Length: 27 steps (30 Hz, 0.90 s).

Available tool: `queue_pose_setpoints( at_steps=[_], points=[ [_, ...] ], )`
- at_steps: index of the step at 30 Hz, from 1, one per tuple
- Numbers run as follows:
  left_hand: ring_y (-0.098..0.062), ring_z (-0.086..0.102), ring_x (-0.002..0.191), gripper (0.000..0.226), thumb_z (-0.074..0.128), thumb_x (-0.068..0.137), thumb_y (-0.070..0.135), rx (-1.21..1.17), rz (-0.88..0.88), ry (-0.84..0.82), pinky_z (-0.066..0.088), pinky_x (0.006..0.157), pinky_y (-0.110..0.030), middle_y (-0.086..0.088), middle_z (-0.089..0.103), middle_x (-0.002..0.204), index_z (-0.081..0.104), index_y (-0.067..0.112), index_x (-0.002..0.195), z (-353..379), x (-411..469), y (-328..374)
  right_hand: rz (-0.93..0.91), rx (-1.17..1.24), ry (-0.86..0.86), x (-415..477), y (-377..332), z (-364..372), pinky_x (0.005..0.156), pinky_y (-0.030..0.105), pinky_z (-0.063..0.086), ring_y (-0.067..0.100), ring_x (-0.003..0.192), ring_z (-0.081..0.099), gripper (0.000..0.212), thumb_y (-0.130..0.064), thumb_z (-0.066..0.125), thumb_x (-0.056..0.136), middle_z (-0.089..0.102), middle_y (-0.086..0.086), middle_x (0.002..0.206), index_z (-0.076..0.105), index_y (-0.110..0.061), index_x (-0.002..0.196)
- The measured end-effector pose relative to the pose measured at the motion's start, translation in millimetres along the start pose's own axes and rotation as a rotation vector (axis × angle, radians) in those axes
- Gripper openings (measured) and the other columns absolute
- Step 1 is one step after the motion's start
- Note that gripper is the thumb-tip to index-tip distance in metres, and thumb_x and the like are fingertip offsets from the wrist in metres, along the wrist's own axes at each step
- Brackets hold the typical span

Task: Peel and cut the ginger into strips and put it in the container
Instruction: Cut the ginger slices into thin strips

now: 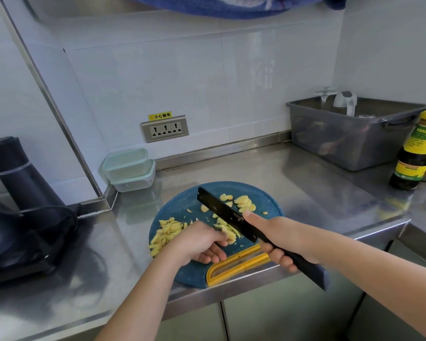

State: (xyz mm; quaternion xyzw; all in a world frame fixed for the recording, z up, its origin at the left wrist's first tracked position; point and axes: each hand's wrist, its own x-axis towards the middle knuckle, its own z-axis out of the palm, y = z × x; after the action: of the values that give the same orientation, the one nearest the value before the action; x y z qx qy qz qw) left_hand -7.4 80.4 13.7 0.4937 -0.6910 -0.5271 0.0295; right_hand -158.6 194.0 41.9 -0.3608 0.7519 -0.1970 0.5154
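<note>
Firmly the right hand (278, 239) grips the knife (226, 214); the left hand (197, 242), fingers curled, seemingly holds ginger slices (228, 234).

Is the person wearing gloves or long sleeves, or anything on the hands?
No gloves: the left hand and right hand are bare. The left forearm and right forearm are bare too, with no sleeve in view. No ring, watch or bracelet shows.
</note>
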Motion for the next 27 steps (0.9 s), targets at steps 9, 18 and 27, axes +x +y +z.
queue_pose_setpoints(
  at_steps=[9,18,27],
  points=[
    [-0.01,0.064,0.072,0.036,0.074,0.074,0.048,0.354,0.187,0.456,0.056,0.067,-0.027,0.006,0.066,0.082,0.06,0.022,0.095,23,-4,2,-0.07,0.052,0.031,-3,6,-16,0.038,0.019,0.034,0.011,0.037,0.035,0.067,-0.077,0.03,0.084,0.039,-0.002,0.047,0.039,-0.017,0.055],
    [0.003,0.051,0.068,0.034,0.07,0.083,0.035,0.546,0.327,0.594,0.035,0.056,-0.007,0.016,0.053,0.074,0.058,0.024,0.113,38,-8,2,-0.093,0.043,0.011,0,14,-21,0.038,0.017,0.035,0.011,0.034,0.035,0.069,-0.078,0.028,0.084,0.039,-0.002,0.044,0.036,-0.018,0.051],
    [-0.008,0.061,0.088,0.047,0.074,0.078,0.033,0.522,0.355,0.603,0.05,0.078,-0.021,0.01,0.061,0.111,0.055,0.026,0.121,40,-6,-5,-0.074,0.042,-0.014,2,18,-23,0.037,0.017,0.038,0.01,0.032,0.04,0.07,-0.078,0.029,0.084,0.043,-0.001,0.044,0.038,-0.016,0.05]
  ],
)
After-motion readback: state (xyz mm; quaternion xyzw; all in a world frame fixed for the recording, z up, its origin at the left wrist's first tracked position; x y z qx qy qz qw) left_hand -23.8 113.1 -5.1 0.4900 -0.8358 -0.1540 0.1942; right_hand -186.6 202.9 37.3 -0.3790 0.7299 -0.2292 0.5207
